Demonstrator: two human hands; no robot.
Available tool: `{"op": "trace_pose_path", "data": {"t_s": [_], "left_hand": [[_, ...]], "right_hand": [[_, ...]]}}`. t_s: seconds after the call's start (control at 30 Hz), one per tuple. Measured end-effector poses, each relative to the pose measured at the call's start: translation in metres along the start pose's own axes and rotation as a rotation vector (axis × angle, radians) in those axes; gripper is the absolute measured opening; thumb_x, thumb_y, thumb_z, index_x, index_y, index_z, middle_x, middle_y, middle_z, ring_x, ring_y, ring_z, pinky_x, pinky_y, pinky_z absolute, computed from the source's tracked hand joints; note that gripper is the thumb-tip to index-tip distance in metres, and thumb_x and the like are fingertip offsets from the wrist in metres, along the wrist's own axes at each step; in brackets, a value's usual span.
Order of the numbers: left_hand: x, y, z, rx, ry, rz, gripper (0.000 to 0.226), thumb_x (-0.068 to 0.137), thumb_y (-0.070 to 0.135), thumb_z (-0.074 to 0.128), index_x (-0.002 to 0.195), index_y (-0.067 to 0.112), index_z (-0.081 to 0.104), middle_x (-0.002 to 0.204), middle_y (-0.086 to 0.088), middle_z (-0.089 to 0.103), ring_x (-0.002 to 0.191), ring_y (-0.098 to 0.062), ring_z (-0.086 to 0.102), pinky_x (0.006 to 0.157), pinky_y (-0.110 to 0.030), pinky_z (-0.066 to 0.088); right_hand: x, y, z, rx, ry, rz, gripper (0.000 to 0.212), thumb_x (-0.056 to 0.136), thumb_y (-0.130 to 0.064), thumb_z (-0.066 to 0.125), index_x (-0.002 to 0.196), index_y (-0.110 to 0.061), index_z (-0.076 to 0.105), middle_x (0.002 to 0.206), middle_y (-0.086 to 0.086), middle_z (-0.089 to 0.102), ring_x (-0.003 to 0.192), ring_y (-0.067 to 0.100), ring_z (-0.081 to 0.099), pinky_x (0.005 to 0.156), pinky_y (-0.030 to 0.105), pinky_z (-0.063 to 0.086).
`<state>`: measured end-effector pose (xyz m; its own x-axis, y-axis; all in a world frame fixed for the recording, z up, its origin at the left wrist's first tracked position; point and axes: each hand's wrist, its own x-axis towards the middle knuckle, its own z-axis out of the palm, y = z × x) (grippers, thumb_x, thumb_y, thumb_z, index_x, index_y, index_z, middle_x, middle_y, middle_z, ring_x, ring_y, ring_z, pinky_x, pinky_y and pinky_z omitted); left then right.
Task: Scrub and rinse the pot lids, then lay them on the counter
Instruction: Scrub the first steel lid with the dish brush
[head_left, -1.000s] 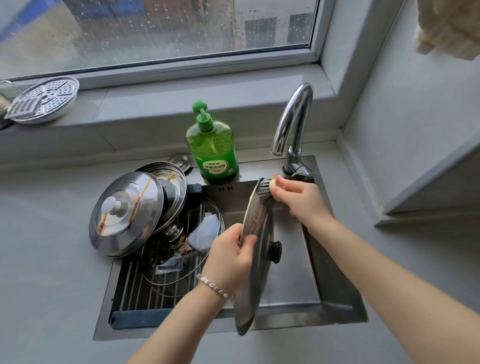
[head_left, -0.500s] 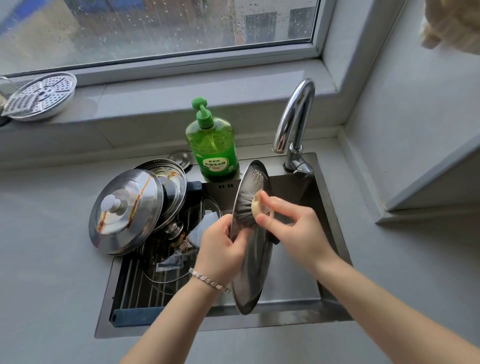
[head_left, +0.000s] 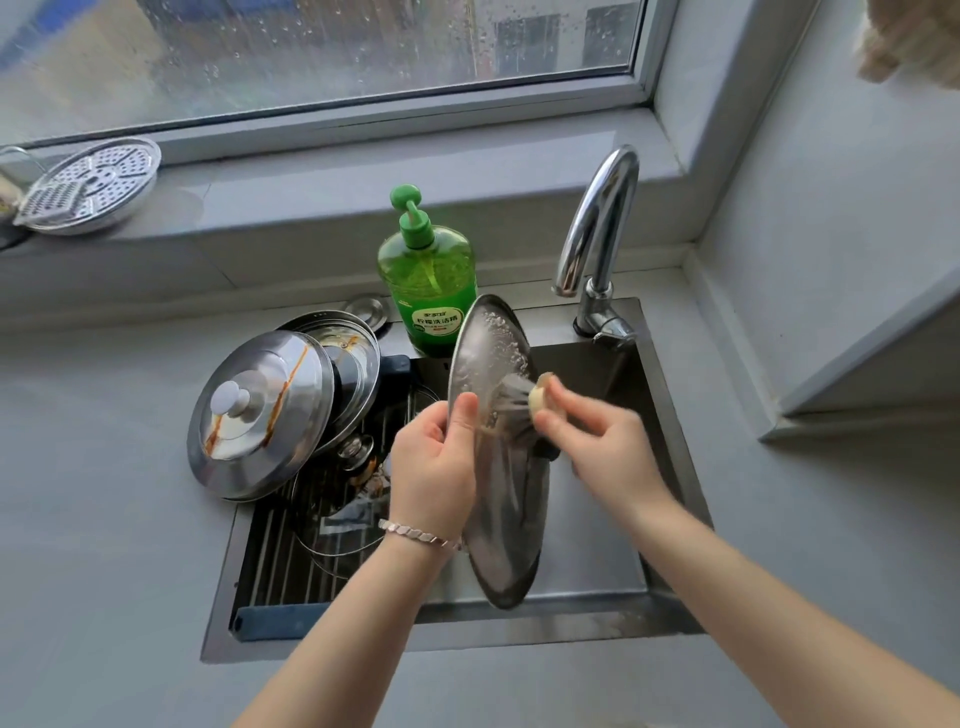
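Observation:
My left hand (head_left: 434, 462) grips the left rim of a steel pot lid (head_left: 501, 530) held upright on edge over the sink (head_left: 670, 415). Soap foam clings to the lid's upper inner face. My right hand (head_left: 597, 441) holds a scrub brush (head_left: 511, 402) by its pale knob, bristles pressed against the lid's middle. The lid's black knob peeks out behind its right side. A stained steel lid (head_left: 260, 421) leans on another steel lid (head_left: 345, 358) at the sink's left edge. A glass lid (head_left: 337, 525) lies on the rack below them.
A green dish soap bottle (head_left: 428, 280) stands behind the sink, left of the chrome faucet (head_left: 597, 234). A roll-up drying rack (head_left: 270, 566) covers the sink's left half. A perforated steamer plate (head_left: 88, 182) rests on the windowsill. Grey counter (head_left: 104, 545) surrounds the sink.
The brush has gone from the lid's top edge down to its middle. The lid has turned to show more of its foamy inner face.

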<state>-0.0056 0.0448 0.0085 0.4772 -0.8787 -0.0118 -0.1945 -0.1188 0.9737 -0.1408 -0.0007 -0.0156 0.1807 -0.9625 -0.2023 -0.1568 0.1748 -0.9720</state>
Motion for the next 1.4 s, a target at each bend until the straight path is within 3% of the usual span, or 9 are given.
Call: {"op": "trace_pose_path", "data": {"t_s": [0.13, 0.23, 0.33, 0.43, 0.6, 0.73, 0.93, 1.1, 1.4], "left_hand": [[0.001, -0.008, 0.003, -0.137, 0.140, -0.178, 0.036, 0.095, 0.023, 0.048, 0.064, 0.009, 0.059, 0.065, -0.009, 0.058, 0.065, -0.020, 0.051, 0.064, -0.035, 0.044], [-0.005, -0.005, 0.015, -0.247, 0.131, -0.334, 0.033, 0.097, 0.025, 0.045, 0.070, 0.013, 0.058, 0.072, -0.008, 0.059, 0.075, -0.024, 0.053, 0.076, -0.042, 0.047], [0.001, -0.005, 0.019, -0.311, 0.152, -0.452, 0.028, 0.099, 0.031, 0.039, 0.082, 0.015, 0.055, 0.088, -0.008, 0.061, 0.086, -0.025, 0.059, 0.091, -0.046, 0.047], [0.007, -0.018, 0.015, -0.275, 0.125, -0.499, 0.026, 0.100, 0.036, 0.034, 0.091, 0.023, 0.055, 0.108, -0.008, 0.062, 0.106, -0.027, 0.058, 0.100, -0.048, 0.043], [-0.006, -0.019, 0.026, -0.266, 0.039, -0.538, 0.041, 0.099, 0.041, 0.031, 0.127, 0.018, 0.049, 0.132, -0.007, 0.053, 0.122, -0.024, 0.049, 0.107, -0.046, 0.036], [0.004, -0.021, 0.019, -0.343, 0.112, -0.618, 0.037, 0.099, 0.042, 0.031, 0.103, 0.020, 0.060, 0.117, -0.011, 0.062, 0.112, -0.027, 0.058, 0.104, -0.046, 0.040], [-0.011, -0.016, 0.018, -0.358, 0.099, -0.691, 0.038, 0.100, 0.043, 0.027, 0.127, 0.022, 0.044, 0.121, -0.003, 0.053, 0.115, -0.023, 0.052, 0.103, -0.044, 0.039], [-0.009, -0.016, 0.026, -0.298, 0.108, -0.659, 0.058, 0.092, 0.056, 0.035, 0.128, 0.016, 0.054, 0.127, -0.007, 0.059, 0.116, -0.025, 0.055, 0.104, -0.046, 0.040], [-0.012, -0.010, 0.020, -0.144, 0.130, -0.667, 0.051, 0.100, 0.043, 0.025, 0.135, 0.013, 0.046, 0.136, -0.005, 0.049, 0.125, -0.025, 0.046, 0.109, -0.040, 0.033]], "right_hand": [[-0.017, 0.001, 0.005, -0.061, -0.132, -0.020, 0.044, 0.080, -0.015, 0.070, 0.121, -0.024, 0.059, 0.111, -0.017, 0.062, 0.106, -0.006, 0.055, 0.093, 0.010, 0.041], [0.000, 0.005, -0.005, -0.133, -0.016, 0.062, 0.043, 0.080, -0.023, 0.071, 0.122, -0.023, 0.060, 0.114, -0.008, 0.066, 0.105, 0.001, 0.057, 0.099, 0.028, 0.044], [-0.027, -0.001, 0.009, -0.114, -0.153, -0.062, 0.043, 0.081, -0.012, 0.070, 0.120, -0.024, 0.059, 0.104, -0.027, 0.060, 0.098, -0.016, 0.054, 0.090, 0.007, 0.040], [-0.038, -0.014, 0.015, -0.135, -0.255, -0.127, 0.045, 0.079, -0.009, 0.072, 0.118, -0.028, 0.059, 0.104, -0.031, 0.058, 0.101, -0.018, 0.053, 0.092, 0.011, 0.043], [0.017, -0.035, 0.012, -0.326, -0.241, -0.170, 0.041, 0.080, -0.028, 0.069, 0.121, -0.029, 0.062, 0.101, -0.022, 0.064, 0.094, -0.001, 0.056, 0.093, 0.028, 0.045], [-0.011, -0.030, 0.013, -0.331, -0.314, -0.182, 0.042, 0.079, -0.022, 0.071, 0.119, -0.032, 0.062, 0.108, -0.028, 0.059, 0.109, -0.002, 0.055, 0.099, 0.032, 0.045], [-0.056, 0.004, -0.009, -0.391, -0.434, -0.120, 0.039, 0.080, -0.028, 0.070, 0.101, -0.058, 0.056, 0.116, -0.037, 0.053, 0.112, -0.010, 0.049, 0.101, 0.029, 0.044], [-0.016, -0.008, 0.003, -0.292, -0.259, -0.139, 0.042, 0.081, -0.022, 0.070, 0.120, -0.031, 0.061, 0.124, -0.013, 0.060, 0.115, 0.001, 0.053, 0.103, 0.030, 0.042], [-0.036, 0.003, 0.002, -0.332, -0.305, -0.129, 0.040, 0.080, -0.024, 0.071, 0.117, -0.036, 0.062, 0.128, -0.011, 0.058, 0.119, 0.002, 0.051, 0.102, 0.032, 0.043]]}}
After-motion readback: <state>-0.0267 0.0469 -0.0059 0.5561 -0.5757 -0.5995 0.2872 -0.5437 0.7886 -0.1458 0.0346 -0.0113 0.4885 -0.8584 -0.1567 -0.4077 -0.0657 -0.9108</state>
